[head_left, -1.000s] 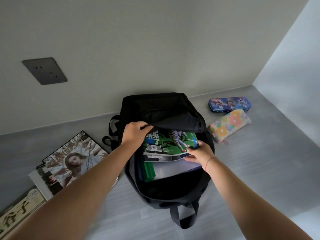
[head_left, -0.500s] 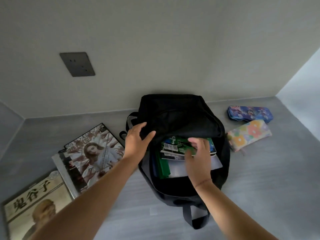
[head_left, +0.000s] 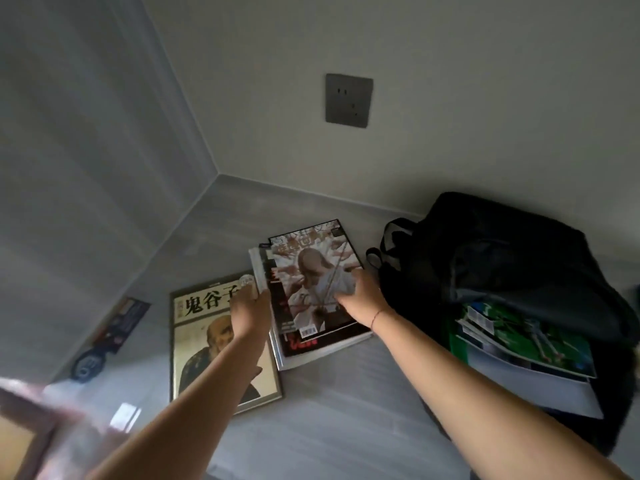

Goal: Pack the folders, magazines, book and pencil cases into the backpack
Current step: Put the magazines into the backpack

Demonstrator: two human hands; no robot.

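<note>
A stack of magazines (head_left: 311, 348) lies on the grey surface, its top cover showing a long-haired figure. My left hand (head_left: 251, 306) grips the stack's left edge. My right hand (head_left: 356, 299) holds the top cover at its right edge. Left of the stack lies the book (head_left: 194, 358), with a bearded figure and large Chinese characters on its cover, partly under my left forearm. The black backpack (head_left: 502, 251) stands open at the right. A green magazine (head_left: 540, 344) and pale folders (head_left: 540, 389) stick out of its mouth. No pencil cases are in view.
Two walls meet in a corner behind the magazines. A dark wall socket (head_left: 349, 100) sits above them. A dark label with a round badge (head_left: 110, 337) hangs on the left wall. A blurred pale and brown object (head_left: 34, 427) fills the lower left.
Both hands have left the backpack and moved left to the magazine stack. The view has swung left, so the backpack now sits at the right and the pencil cases are out of sight.
</note>
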